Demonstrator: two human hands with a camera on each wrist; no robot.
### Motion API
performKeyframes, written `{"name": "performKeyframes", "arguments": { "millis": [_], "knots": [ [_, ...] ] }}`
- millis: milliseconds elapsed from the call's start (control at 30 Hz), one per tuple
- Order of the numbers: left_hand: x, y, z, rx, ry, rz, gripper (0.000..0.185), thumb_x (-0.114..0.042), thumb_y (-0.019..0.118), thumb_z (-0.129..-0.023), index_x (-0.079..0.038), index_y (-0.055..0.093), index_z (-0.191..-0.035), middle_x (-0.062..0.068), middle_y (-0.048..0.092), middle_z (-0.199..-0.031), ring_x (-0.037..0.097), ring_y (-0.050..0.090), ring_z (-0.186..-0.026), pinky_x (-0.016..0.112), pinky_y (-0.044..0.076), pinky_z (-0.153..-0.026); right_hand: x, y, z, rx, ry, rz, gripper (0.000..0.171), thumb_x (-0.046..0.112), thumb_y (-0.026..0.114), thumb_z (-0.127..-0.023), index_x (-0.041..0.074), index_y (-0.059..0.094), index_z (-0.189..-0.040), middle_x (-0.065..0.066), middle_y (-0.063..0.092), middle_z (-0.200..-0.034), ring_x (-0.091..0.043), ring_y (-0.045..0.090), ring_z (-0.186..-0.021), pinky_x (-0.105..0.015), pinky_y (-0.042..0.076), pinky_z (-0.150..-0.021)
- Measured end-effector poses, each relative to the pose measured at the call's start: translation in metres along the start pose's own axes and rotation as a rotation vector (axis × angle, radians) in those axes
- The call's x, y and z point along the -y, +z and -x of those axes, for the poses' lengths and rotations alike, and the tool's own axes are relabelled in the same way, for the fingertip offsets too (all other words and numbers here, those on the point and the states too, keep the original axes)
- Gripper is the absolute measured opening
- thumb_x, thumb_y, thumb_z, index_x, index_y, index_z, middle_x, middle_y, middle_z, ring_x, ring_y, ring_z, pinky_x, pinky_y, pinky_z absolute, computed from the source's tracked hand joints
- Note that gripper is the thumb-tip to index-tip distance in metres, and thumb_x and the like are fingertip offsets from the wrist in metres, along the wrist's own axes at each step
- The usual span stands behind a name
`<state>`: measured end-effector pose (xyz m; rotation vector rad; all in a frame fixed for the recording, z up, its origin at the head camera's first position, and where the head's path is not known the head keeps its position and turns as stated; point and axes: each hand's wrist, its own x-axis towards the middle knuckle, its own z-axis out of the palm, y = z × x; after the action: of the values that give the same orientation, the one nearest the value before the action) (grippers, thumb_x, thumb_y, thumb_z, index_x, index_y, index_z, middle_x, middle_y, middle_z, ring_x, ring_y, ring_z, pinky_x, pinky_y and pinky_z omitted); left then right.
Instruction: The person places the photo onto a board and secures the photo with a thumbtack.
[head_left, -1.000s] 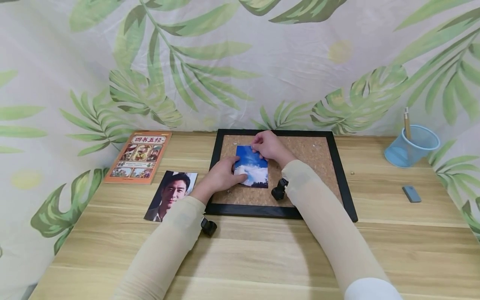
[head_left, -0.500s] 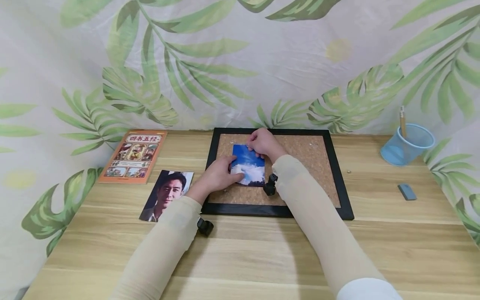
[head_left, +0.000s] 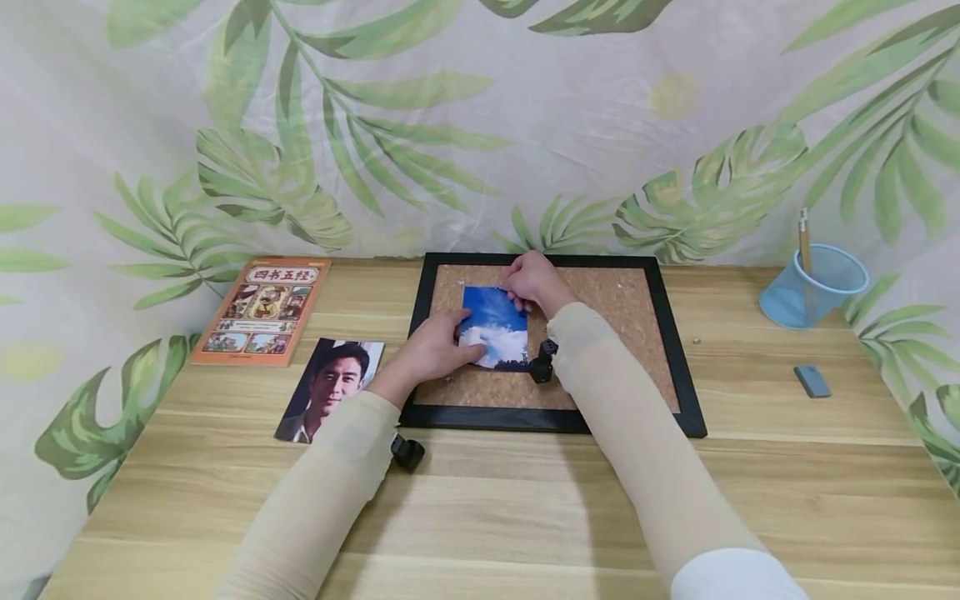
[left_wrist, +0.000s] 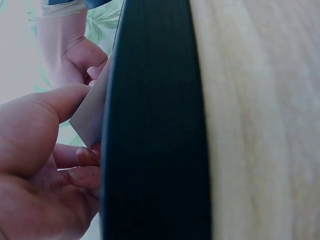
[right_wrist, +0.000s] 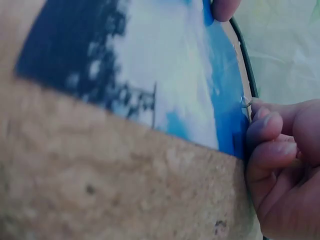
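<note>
A photo of blue sky and clouds (head_left: 495,329) lies over a black-framed corkboard (head_left: 637,325). My left hand (head_left: 431,346) holds the photo's left edge, with the thumb across its lower front; in the left wrist view the edge stands between thumb and fingers. At the photo's top edge, my right hand (head_left: 534,279) pinches a small clear pushpin (right_wrist: 244,102) between thumb and index finger. The right wrist view shows the pin right at the photo's upper edge, the other fingers curled beside it. How far its point is in is hidden.
Left of the board lie a portrait photo (head_left: 330,387), partly behind the left forearm, and an orange comic-style book (head_left: 258,312). To the right are a blue mesh cup (head_left: 783,300) with pencils (head_left: 805,246), a small blue-grey block (head_left: 813,381) and a tiny shiny piece (head_left: 697,340).
The whole scene shifts slightly left as the head camera turns. Both hands stay at the same places on the photo; the right fingertips shift slightly at its top edge.
</note>
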<state>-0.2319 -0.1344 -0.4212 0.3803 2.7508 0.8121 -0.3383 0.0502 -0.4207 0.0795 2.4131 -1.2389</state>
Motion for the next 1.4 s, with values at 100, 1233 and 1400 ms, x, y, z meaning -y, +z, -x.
{"name": "performKeyframes", "arguments": {
  "millis": [100, 1233, 1400],
  "knots": [
    [-0.0003, -0.0004, 0.0002, 0.004, 0.004, -0.008, 0.074, -0.042, 0.067, -0.086, -0.004, 0.040, -0.144, 0.008, 0.057, -0.101, 0.023, 0.053, -0.092, 0.037, 0.045, -0.083, -0.0036, -0.0025, -0.0007, 0.028, -0.021, -0.037, 0.017, 0.020, 0.064, -0.092, 0.005, 0.060, -0.099, -0.006, 0.059, -0.065, -0.015, 0.054, -0.044, -0.028, 0.043, -0.042],
    [-0.0028, 0.0005, 0.0022, 0.023, -0.028, -0.008, 0.075, -0.043, 0.065, -0.087, -0.005, 0.037, -0.145, 0.017, 0.044, -0.141, 0.030, 0.046, -0.126, 0.046, 0.037, -0.105, 0.0033, -0.0020, -0.0013, 0.034, 0.045, -0.017, 0.018, 0.019, 0.070, -0.088, 0.004, 0.060, -0.088, -0.007, 0.060, -0.062, -0.016, 0.058, -0.045, -0.029, 0.050, -0.046],
    [-0.0026, 0.0009, 0.0016, -0.001, -0.015, 0.002, 0.074, -0.041, 0.066, -0.087, -0.003, 0.039, -0.144, 0.018, 0.046, -0.141, 0.030, 0.046, -0.128, 0.046, 0.038, -0.105, 0.0031, -0.0010, -0.0005, 0.017, 0.041, -0.033, 0.019, 0.018, 0.071, -0.087, 0.004, 0.059, -0.090, -0.007, 0.060, -0.062, -0.016, 0.057, -0.044, -0.030, 0.052, -0.048]
  ]
}}
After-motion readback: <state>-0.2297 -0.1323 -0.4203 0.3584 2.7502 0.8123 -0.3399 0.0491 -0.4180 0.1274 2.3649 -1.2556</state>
